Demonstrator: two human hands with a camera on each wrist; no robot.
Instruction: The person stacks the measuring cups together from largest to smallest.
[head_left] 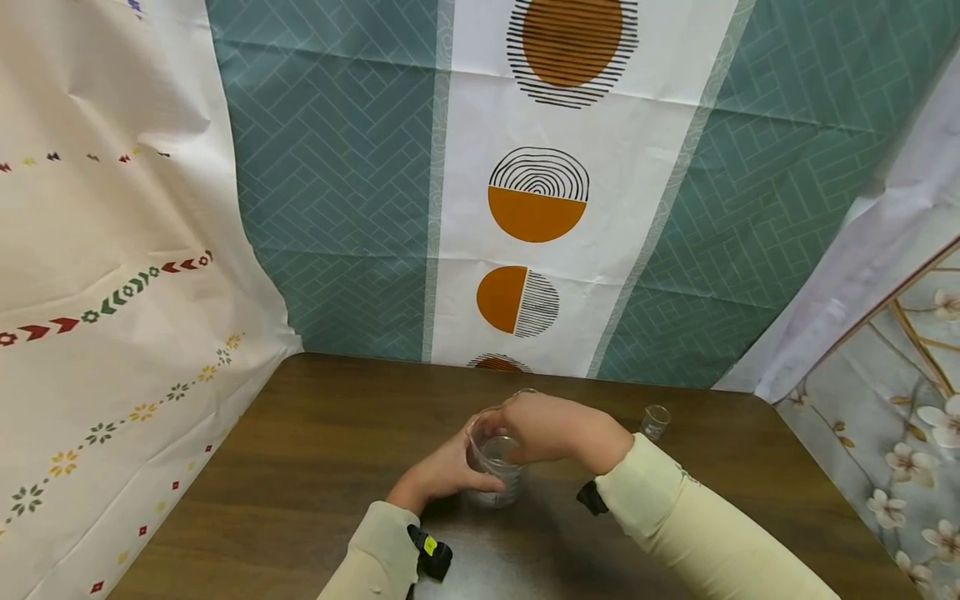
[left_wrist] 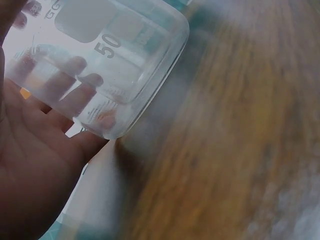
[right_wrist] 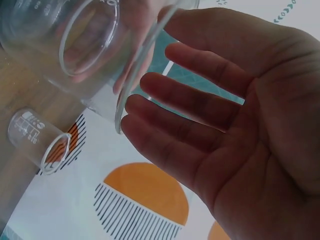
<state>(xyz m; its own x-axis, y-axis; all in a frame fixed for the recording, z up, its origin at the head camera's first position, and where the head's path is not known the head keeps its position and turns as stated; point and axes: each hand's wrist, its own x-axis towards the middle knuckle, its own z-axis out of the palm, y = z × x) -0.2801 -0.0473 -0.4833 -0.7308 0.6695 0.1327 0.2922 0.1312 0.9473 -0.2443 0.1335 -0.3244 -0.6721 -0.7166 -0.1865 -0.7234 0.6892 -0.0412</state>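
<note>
A large clear glass beaker (head_left: 504, 483) stands on the table, marked with a "50" in the left wrist view. My left hand (head_left: 447, 469) grips its side, the fingers showing through the glass and the thumb near the front. Inside it sits a smaller glass beaker (right_wrist: 90, 42), its round rim below the large one's. My right hand (head_left: 546, 423) is over the large beaker's mouth from the right. In the right wrist view its fingers (right_wrist: 185, 102) are nearly straight, spread a little, with their tips right at the rim; nothing is in the palm.
Further right on the wooden table (head_left: 330, 450) stands a small glass beaker (head_left: 655, 422). Another glass rim (head_left: 527, 390) peeks out behind my right hand. Patterned cloths, including a teal and white one (head_left: 360, 208), hang around the table's back and sides.
</note>
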